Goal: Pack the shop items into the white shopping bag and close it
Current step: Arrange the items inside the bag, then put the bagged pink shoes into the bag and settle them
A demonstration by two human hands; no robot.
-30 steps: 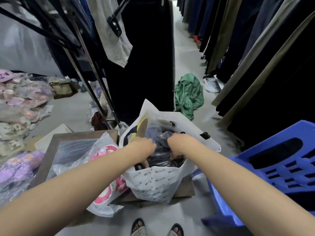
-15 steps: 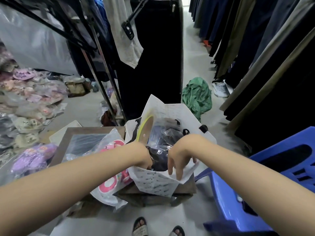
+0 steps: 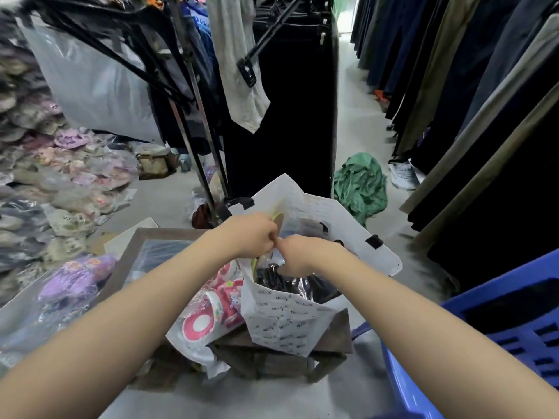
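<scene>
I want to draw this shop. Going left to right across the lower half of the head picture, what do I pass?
You pass purple slippers wrapped in plastic → pink and white packet → white shopping bag → blue plastic chair.

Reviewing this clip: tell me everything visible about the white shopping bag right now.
The white shopping bag looks like thin crinkled material printed with small dark lettering, with black handle tabs near the rim. It stands open and slumped on a small wooden table. Inside lie dark items in clear plastic and a yellow-edged sole. A pink-and-white packaged item leans on its left side. The left hand and right hand are at its mouth, fingers curled; what they pinch is unclear.
</scene>
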